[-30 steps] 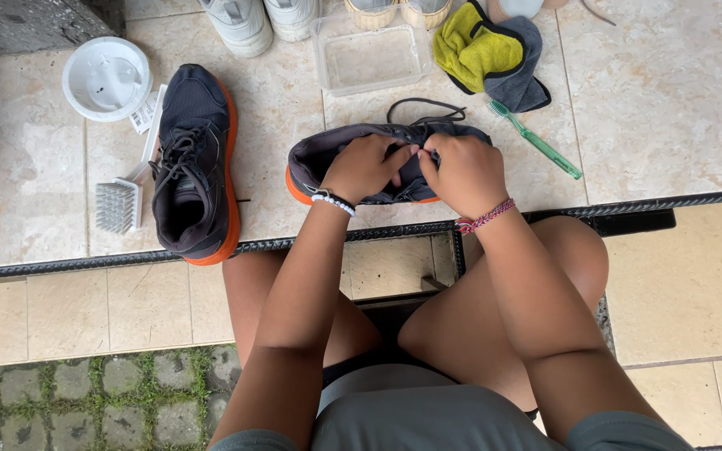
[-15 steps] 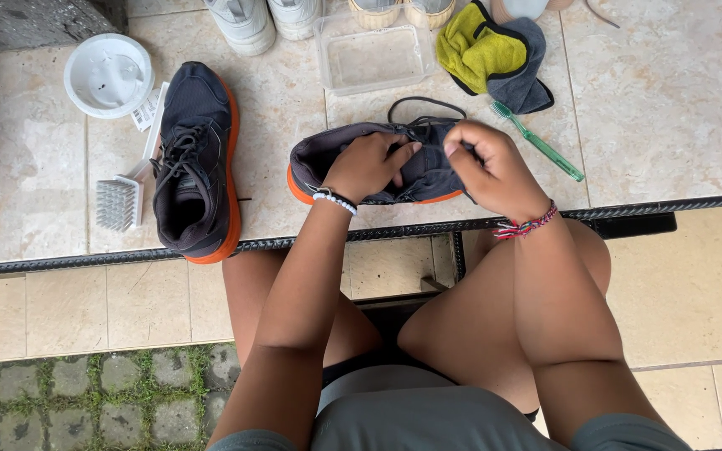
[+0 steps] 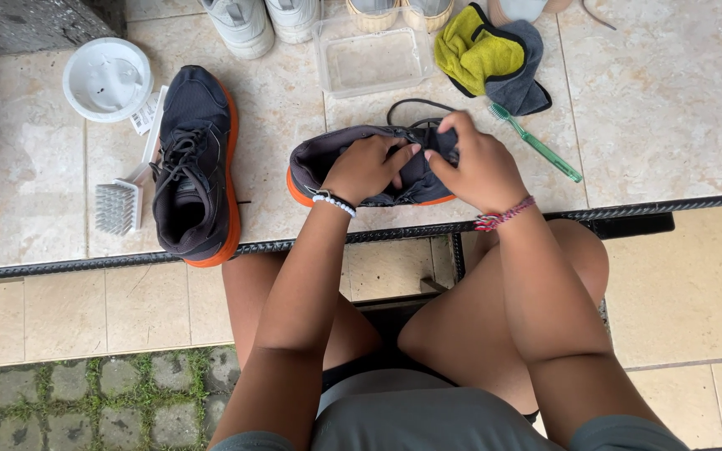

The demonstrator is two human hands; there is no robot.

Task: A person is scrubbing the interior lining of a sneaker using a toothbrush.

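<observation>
Lying on its side at the upper centre of the frame, the dark shoe [image 3: 353, 167] with the orange sole runs left to right across the tiled floor [image 3: 670, 100]. Both hands rest on it: the left hand [image 3: 367, 167] grips the tongue, and the right hand [image 3: 474, 163], curled, pinches the black lace [image 3: 415, 104] near the toe end.

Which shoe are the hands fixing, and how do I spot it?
On the tiled floor lie two dark shoes with orange soles. It's the shoe lying sideways under both hands, left hand and right hand; the other shoe lies alone beside a white brush.
</observation>
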